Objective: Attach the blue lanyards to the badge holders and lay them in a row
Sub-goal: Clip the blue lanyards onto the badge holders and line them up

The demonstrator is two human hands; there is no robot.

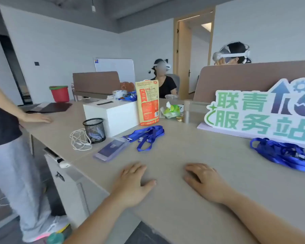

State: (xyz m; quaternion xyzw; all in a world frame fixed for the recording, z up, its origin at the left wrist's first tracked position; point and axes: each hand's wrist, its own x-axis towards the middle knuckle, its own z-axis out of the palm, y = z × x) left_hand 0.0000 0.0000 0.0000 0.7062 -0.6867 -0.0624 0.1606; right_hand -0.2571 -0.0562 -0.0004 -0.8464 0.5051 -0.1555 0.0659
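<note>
Desk surface (183, 152): left hand (134, 180) flat with fingers together, right hand (203, 182) loosely curled, both empty; one holder (111, 149) lies ahead-left, seemingly clipped to a lanyard (146, 136), while a lanyard pile (282, 154) waits at right, so the task looks barely begun, no row laid.

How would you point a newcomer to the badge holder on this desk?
Find the white box left of centre, with a black mesh pen cup in front. Just right of the cup lies the badge holder, flat. It is the only clear purplish sleeve; the blue lanyards beside it are ribbon.
</note>
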